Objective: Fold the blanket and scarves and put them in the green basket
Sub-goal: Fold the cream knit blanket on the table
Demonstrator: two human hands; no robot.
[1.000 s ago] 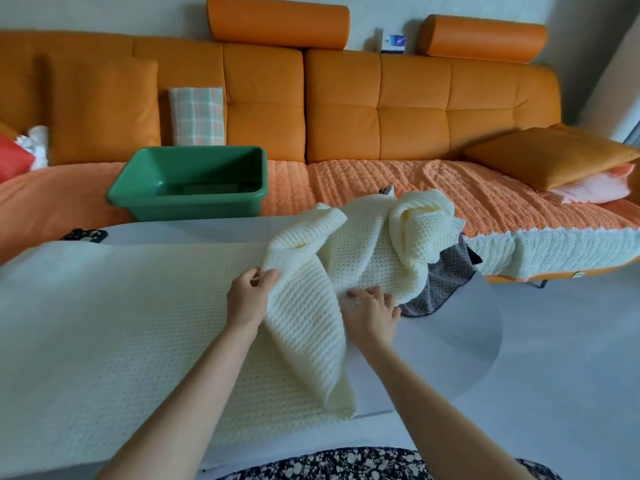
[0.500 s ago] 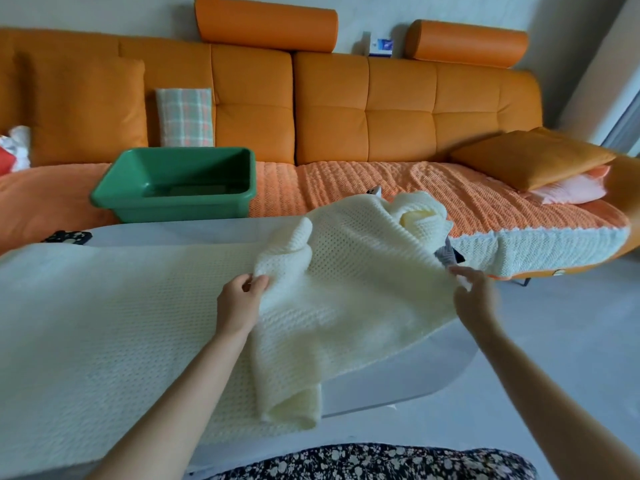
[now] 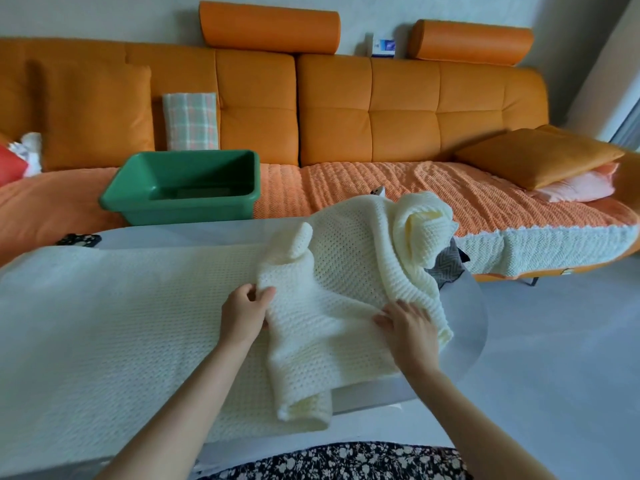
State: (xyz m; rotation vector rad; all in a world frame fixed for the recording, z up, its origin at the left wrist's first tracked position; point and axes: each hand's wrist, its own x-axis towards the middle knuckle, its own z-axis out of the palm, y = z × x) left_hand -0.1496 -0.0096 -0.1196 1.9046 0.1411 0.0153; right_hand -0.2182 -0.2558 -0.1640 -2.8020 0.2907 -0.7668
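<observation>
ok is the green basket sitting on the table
No, the green basket sits on the seat of the orange sofa, behind the table.

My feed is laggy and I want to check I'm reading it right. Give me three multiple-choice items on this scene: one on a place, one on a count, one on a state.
1. Where does the green basket stand?
A on the table
B on the sofa seat
C on the floor

2. How many orange bolsters lie along the sofa's top?
A one
B two
C four

3. What is the left hand doing?
A hanging idle
B gripping the basket
C pinching the cream blanket

Answers:
1 B, its base sits on the orange seat cover.
2 B, one lies over each half of the backrest.
3 C, thumb and fingers close on a raised fold.
</observation>
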